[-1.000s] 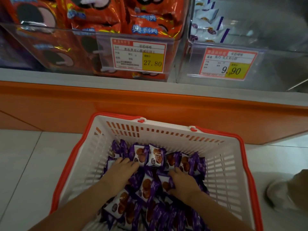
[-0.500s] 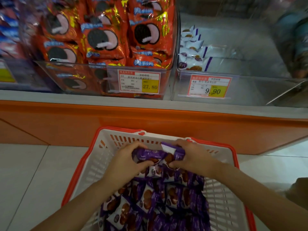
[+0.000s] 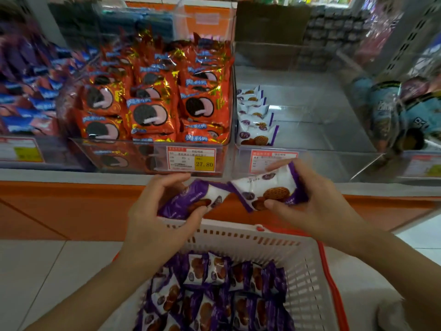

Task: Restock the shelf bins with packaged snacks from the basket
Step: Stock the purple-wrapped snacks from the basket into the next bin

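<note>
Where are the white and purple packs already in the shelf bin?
Head view, right of centre: the white and purple packs line the left wall of the clear bin, beside the orange cookie packs, above the right hand.

Head view down, perhaps near basket (image 3: 238, 238)

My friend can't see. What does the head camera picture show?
The left hand and right hand each hold a purple snack pack above a white basket full of them. Ahead, a nearly empty clear bin holds one short row of matching packs, beside a bin of orange cookie packs.
</note>
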